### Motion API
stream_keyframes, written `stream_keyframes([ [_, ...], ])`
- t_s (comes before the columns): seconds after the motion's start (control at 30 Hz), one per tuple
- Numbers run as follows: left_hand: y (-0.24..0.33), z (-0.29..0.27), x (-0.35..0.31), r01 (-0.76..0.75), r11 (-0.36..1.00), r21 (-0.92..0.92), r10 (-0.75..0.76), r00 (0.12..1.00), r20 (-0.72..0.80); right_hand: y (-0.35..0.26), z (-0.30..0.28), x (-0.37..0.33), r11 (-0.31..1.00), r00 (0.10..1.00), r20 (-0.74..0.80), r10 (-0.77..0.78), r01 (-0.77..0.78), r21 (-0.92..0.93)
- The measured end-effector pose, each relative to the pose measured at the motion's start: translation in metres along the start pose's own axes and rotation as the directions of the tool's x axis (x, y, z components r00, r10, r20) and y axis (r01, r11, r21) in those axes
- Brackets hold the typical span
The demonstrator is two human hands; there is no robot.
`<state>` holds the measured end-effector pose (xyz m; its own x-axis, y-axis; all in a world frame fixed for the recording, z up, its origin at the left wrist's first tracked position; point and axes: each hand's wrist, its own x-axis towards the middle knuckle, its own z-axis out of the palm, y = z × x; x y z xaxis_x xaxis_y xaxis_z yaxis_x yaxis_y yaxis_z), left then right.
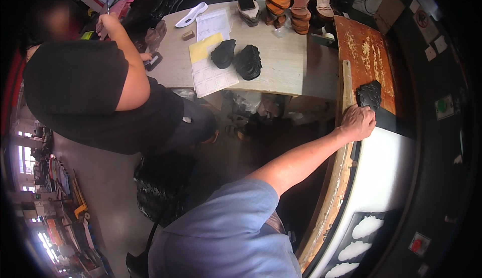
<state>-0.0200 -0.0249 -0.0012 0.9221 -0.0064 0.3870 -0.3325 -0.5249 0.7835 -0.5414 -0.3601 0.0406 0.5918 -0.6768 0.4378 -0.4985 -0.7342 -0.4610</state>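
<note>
My left hand (358, 122) reaches far to the right, its back turned up. The fingers are curled closed at the near end of a stack of black, leather-like cut pieces (369, 95), whose far part fans out past the fingertips. The stack is on or just above a worn orange-brown board (359, 42); which of the two, I cannot tell. Below the hand lies a white flat surface (379, 167). Nearer, a black sheet has white shoe-part-shaped areas (367, 227) showing in it. My right hand is out of view.
A co-worker in black (75, 77) stands at the left by a pale table (281, 62). On it are two black stacks (248, 62), papers (216, 75), a white sole (191, 15), a phone (246, 1) and brown sole-shaped stacks (300, 9). A wooden edge (334, 192) runs along the white surface.
</note>
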Motion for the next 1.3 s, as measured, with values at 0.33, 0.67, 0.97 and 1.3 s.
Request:
stream_keyframes([
  [0.33,0.0,0.0,0.0,0.01,1.0,-0.011,-0.01,1.0,0.011,-0.005,-0.004,0.003,0.985,0.987,-0.016,-0.161,0.16,-0.067],
  [0.67,0.0,0.0,0.0,0.009,1.0,-0.008,-0.008,1.0,0.018,-0.007,-0.004,-0.001,0.996,0.997,0.002,-0.082,0.082,-0.041],
  [0.97,-0.001,0.002,0.0,0.004,1.0,0.003,-0.004,1.0,0.01,-0.022,-0.006,-0.002,0.993,0.996,0.009,-0.087,0.087,-0.079],
  [1.3,0.0,-0.002,0.0,0.0,1.0,0.003,0.0,1.0,0.019,-0.047,-0.009,-0.002,0.996,1.0,0.016,0.023,-0.022,-0.086],
])
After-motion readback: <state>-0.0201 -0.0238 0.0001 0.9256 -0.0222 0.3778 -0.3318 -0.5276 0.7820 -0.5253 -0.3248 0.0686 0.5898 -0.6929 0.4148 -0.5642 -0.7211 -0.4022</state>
